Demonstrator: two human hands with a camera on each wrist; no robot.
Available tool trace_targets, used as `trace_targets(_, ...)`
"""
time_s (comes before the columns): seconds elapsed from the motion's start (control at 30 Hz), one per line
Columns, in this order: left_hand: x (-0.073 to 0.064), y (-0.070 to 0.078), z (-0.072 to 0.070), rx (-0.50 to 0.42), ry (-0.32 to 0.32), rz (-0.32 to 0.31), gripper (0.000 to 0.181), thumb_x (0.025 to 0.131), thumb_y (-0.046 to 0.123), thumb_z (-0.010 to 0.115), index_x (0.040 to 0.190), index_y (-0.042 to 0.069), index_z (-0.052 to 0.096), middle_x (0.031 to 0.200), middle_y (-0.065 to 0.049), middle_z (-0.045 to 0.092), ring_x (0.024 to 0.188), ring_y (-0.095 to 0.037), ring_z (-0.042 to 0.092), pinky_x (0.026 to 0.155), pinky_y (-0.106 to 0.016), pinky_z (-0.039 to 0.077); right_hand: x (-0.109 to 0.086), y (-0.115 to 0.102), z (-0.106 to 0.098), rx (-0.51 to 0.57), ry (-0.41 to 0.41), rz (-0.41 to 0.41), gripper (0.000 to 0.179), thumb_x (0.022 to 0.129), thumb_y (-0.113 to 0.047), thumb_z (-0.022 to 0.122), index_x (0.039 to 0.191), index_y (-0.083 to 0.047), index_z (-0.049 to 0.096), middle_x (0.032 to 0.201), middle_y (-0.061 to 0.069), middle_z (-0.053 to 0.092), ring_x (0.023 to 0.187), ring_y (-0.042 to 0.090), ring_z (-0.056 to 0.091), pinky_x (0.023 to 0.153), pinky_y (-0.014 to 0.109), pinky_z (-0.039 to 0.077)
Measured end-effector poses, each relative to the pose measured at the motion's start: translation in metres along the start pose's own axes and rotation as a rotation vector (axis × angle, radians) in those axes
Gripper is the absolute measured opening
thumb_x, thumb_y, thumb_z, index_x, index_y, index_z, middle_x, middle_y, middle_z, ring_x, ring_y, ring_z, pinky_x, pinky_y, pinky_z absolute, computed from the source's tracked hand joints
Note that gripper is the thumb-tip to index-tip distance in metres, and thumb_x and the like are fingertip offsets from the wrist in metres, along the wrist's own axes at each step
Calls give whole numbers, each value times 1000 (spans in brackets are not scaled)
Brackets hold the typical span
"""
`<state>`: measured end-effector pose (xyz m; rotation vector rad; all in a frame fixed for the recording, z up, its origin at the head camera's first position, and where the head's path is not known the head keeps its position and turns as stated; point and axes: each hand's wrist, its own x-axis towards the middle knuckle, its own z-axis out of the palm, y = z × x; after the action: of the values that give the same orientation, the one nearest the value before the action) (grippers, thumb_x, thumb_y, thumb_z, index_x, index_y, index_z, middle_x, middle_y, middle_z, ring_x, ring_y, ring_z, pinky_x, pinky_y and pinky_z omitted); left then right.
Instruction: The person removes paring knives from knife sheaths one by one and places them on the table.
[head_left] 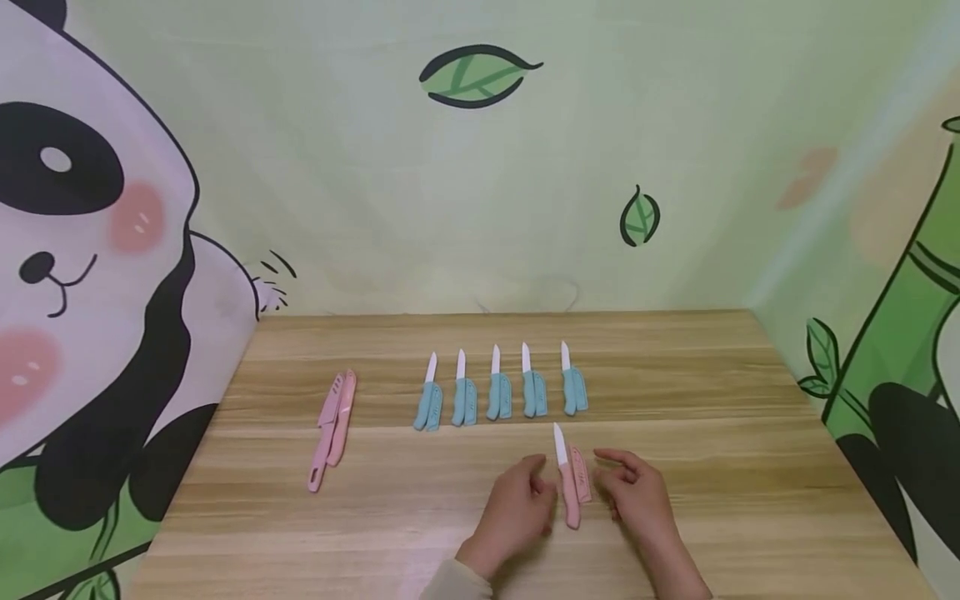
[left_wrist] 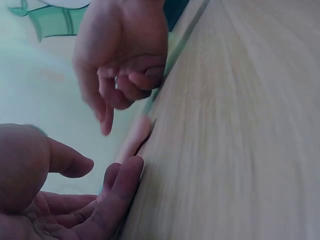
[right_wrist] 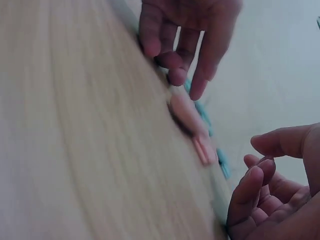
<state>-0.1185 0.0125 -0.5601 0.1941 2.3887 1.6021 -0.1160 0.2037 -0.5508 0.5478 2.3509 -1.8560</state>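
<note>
A small paring knife with a pink handle point(head_left: 571, 497) and white blade lies on the table, its tip pointing away from me. Close along its right side lies a pink sheath point(head_left: 581, 474). My left hand point(head_left: 517, 504) is just left of the handle, fingers loosely bent and holding nothing. On the other side, my right hand point(head_left: 637, 493) is beside the sheath, also holding nothing, its index finger stretched toward it. In the right wrist view the pink handle point(right_wrist: 186, 111) shows between the two hands.
Behind stands a row of several blue-handled knives point(head_left: 495, 395), each beside its blue sheath. At the left lie a larger pink knife point(head_left: 324, 437) with slots in its blade and its pink sheath point(head_left: 342, 421). A printed wall cloth point(head_left: 360, 183) rises behind the wooden table point(head_left: 420, 533).
</note>
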Motion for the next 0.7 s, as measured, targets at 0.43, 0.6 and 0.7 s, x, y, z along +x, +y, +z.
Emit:
trace_targets(0.43,-28,-25,-69,157,187,7,40,101,16,63,138,1,61,90,2,68,68,-5,60,68,-23,52,-23,-28,69,194,-203,-59,32,89,-1,72,121,2,70,68,-3,55,50,9,45,44,20,40)
trace_targets(0.6,-40,-30,-100,202,326,-30,35,101,16,64,134,4,65,101,-1,71,92,-12,65,83,-30,55,-28,-33,105,181,-326,-111,33,91,-3,71,123,4,68,73,-3,59,56,10,53,49,19,47)
trace_targets(0.7,-47,-32,-118,225,407,-54,35,102,16,63,134,4,66,108,-6,72,101,-20,70,89,-37,59,-31,-35,125,196,-399,-132,35,92,-2,69,125,6,66,78,0,63,59,10,57,51,19,50)
